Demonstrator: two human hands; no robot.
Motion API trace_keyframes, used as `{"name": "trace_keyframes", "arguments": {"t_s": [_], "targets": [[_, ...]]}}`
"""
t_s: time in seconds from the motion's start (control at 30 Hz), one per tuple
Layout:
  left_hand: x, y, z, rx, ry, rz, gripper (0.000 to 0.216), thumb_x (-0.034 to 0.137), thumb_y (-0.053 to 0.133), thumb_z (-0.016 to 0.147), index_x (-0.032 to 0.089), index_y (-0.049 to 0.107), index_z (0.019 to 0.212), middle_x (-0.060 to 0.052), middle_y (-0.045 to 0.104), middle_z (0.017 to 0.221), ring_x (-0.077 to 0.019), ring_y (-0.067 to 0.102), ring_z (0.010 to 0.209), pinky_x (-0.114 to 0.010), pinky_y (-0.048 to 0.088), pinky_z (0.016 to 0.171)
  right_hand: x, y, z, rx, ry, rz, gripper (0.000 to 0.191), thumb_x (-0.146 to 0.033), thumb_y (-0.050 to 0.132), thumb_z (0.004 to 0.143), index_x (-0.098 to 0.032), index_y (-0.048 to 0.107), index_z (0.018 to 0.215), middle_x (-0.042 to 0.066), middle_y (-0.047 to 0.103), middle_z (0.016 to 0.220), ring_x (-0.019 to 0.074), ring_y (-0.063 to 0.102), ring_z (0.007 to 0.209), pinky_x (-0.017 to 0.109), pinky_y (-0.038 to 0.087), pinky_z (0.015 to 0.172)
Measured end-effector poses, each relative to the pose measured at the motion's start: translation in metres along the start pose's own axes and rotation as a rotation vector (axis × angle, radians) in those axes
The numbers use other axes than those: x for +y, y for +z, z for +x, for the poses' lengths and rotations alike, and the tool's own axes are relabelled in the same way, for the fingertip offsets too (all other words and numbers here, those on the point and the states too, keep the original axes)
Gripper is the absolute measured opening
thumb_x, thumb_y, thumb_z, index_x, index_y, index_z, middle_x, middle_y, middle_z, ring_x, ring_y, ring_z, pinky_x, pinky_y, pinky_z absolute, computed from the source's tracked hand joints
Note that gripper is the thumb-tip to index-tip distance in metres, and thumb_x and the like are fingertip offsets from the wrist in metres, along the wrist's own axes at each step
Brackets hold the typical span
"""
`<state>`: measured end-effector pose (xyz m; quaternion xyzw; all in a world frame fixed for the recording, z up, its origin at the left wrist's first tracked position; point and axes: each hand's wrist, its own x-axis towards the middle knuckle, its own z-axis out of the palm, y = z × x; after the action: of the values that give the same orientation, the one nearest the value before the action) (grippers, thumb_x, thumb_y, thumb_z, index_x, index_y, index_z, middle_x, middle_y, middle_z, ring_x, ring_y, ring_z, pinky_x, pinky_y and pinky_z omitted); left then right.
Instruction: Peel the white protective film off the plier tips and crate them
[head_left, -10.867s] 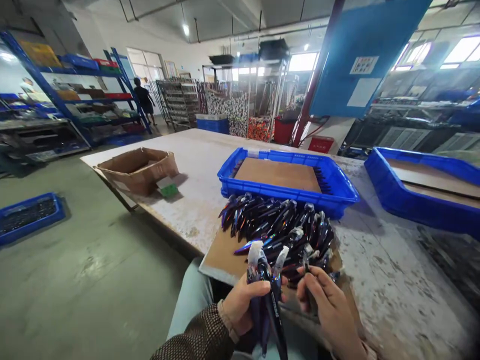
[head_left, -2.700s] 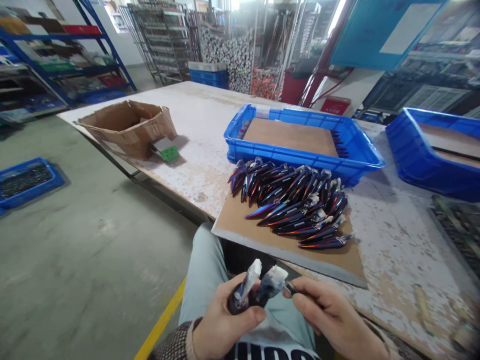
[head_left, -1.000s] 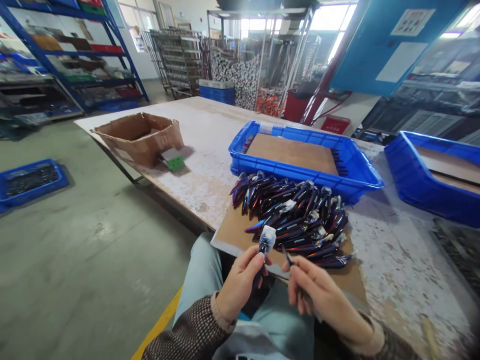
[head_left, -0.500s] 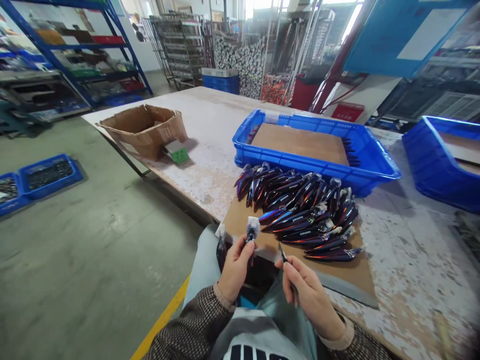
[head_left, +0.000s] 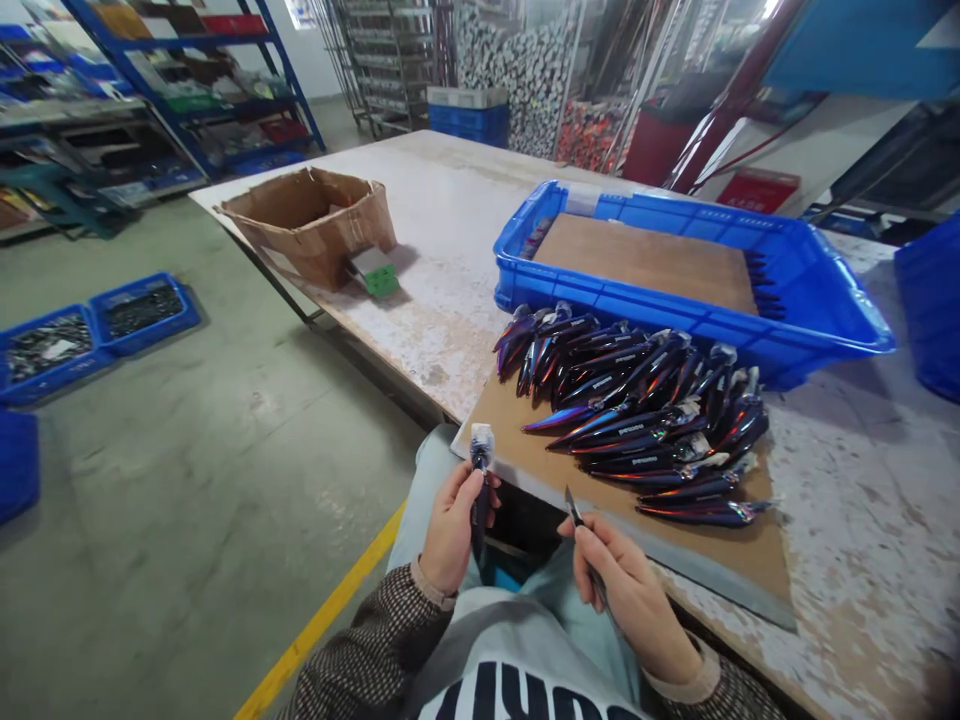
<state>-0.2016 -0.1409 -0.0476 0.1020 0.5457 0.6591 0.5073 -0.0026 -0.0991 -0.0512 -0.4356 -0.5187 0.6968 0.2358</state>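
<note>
Change vs. half a sec ago: hands are further apart. L hand (head_left: 450,525) holds one dark pc (head_left: 480,500) over the lap, white wrap (head_left: 481,440) at its top end; the 2nd wrapped pc that showed beside it is no longer in view. R hand (head_left: 622,580) grips a knife (head_left: 573,507) pen-style, blade up & fwd. Tip's well off the wrap, so prob. no contact w/ the work at this pt.

L grip: thumb + fingers closed round the pc, just below the wrap. R grip: fingers closed on the handle.

Around: pile (head_left: 622,430) of similar dark pcs on a cardboard sheet (head_left: 510,420), just fwd of the hands, b/w them & the blue tray (head_left: 547,290), so in the way of a straight reach there. Brown box (head_left: 322,250) & green block (head_left: 383,283) further L on the table (head_left: 450,330). Nothing stands b/w knife & wrap.
</note>
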Motion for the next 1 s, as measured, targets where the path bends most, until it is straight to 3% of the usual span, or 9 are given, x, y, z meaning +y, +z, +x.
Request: {"name": "trace_keyframes", "arguments": {"t_s": [0.13, 0.3, 0.77, 1.0], "targets": [[-0.012, -0.006, -0.009, -0.056, -0.047, 0.051, 0.030, 0.045, 0.071, 0.083, 0.016, 0.068, 0.092, -0.003, 0.067, 0.085, -0.0113, 0.058, 0.064, -0.020, 0.043, 0.051, 0.005, 0.006, -0.006, -0.055, 0.029, -0.024, 0.048, -0.064, 0.053, 0.095, -0.017, 0.059, 0.098, -0.008, 0.051, 0.047, 0.0098, 0.038, 0.040, 0.021, 0.031, 0.042], [-0.020, -0.004, -0.024, -0.177, -0.062, 0.090, 0.035, 0.047, 0.071, 0.084, 0.016, 0.069, 0.102, -0.002, 0.066, 0.085, -0.0115, 0.057, 0.064, -0.022, 0.043, 0.054, 0.006, 0.009, -0.013, -0.114, 0.066, -0.071, 0.050, -0.065, 0.048, 0.097, -0.016, 0.059, 0.100, -0.007, 0.052, 0.046, 0.0087, 0.036, 0.038, 0.020, 0.029, 0.041], [-0.010, 0.008, -0.044, -0.318, 0.007, 0.141, 0.038, 0.051, 0.070, 0.087, 0.019, 0.071, 0.106, -0.002, 0.064, 0.084, -0.0149, 0.056, 0.077, -0.026, 0.047, 0.073, -0.005, 0.020, -0.027, -0.226, 0.113, -0.047, 0.052, -0.067, 0.046, 0.097, -0.017, 0.058, 0.098, -0.012, 0.043, 0.038, 0.0065, 0.027, 0.033, 0.019, 0.020, 0.037], [-0.005, 0.015, -0.050, -0.393, 0.007, 0.056, 0.033, 0.048, 0.069, 0.089, 0.019, 0.068, 0.105, 0.000, 0.060, 0.082, -0.0127, 0.057, 0.067, -0.026, 0.048, 0.067, -0.007, 0.021, -0.029, -0.226, 0.105, -0.015, 0.051, -0.068, 0.047, 0.096, -0.018, 0.057, 0.094, -0.012, 0.042, 0.037, 0.0066, 0.025, 0.031, 0.019, 0.020, 0.036]]}}
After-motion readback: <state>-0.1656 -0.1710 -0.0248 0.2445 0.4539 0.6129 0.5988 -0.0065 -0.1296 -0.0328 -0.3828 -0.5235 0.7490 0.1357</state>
